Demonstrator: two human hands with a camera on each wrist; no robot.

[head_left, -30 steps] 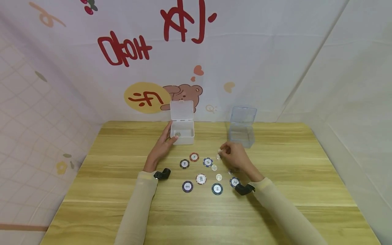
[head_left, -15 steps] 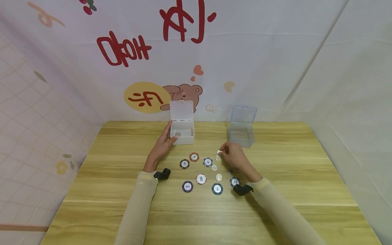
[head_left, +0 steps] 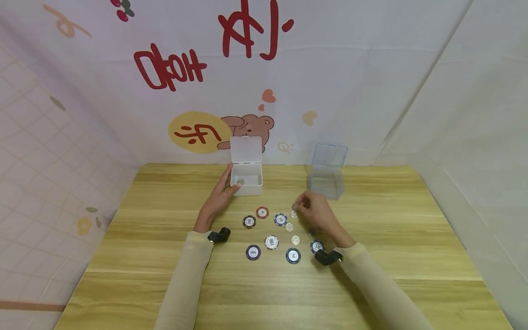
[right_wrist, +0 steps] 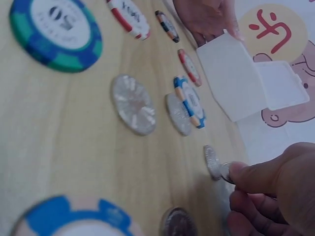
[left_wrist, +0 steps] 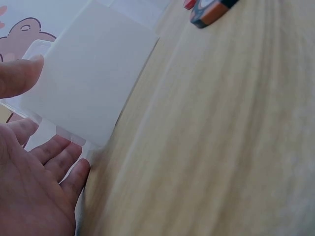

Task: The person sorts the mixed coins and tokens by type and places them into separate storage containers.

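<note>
In the head view, a small white plastic box [head_left: 249,189] stands with its lid raised at the back of the table. My left hand [head_left: 216,201] holds it at the left, thumb on the front corner and fingers along the side. One coin [head_left: 240,182] lies inside. My right hand [head_left: 317,210] pinches a silver coin [right_wrist: 226,172] between thumb and forefinger, close to the table. Beside it, nearly touching, lies another silver coin [right_wrist: 212,162]. More loose coins lie nearer, among them a silver coin [right_wrist: 133,104]; a darker coin [right_wrist: 178,224] is partly hidden under the right wrist in the head view.
A clear bluish box [head_left: 330,191], lid up, stands behind the right hand. Several poker chips lie on the wooden table [head_left: 264,293], including a red chip [head_left: 262,212], a purple chip [head_left: 253,252] and a green-blue chip [head_left: 293,255]. A printed cloth [head_left: 350,91] hangs behind.
The coin under my right fingertips lay flat and bright before; now it looks tipped up and darker in the pinch. My left hand and both boxes stay put; the head view shifts slightly.
</note>
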